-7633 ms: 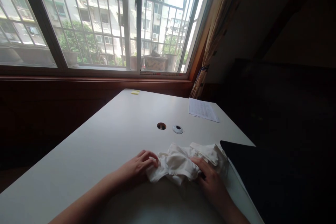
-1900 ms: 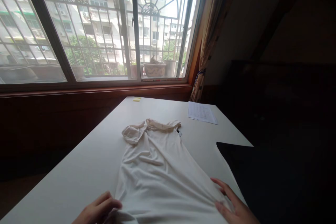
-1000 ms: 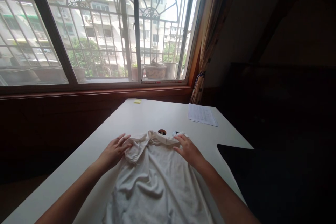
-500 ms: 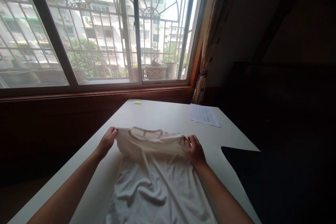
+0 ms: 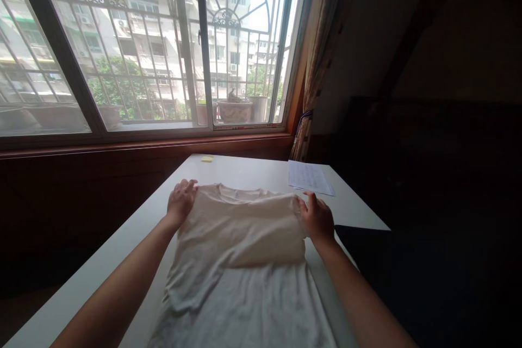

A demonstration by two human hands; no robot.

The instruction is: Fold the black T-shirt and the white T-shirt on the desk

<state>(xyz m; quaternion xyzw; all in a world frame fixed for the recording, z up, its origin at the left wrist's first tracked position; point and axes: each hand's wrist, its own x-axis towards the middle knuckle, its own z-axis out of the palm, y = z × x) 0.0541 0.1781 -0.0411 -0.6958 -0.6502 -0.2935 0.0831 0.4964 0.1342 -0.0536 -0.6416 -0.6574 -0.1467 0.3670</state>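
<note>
On white tabletop point(image 5: 248, 171): see pale shirt point(image 5: 244, 228) between left hand point(image 5: 182, 201) and right hand point(image 5: 317, 217), yellow note point(image 5: 207, 159) beyond left, papers point(image 5: 310, 178) beyond right.

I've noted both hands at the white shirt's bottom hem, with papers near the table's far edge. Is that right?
Not quite: in the head view, the left hand and right hand are at the shoulders of the shirt, not its hem. The papers are near the table's far edge.

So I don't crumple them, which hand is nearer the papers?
Right. Your right hand is just this side of the papers; your left hand is farther off, across the shirt.
</note>
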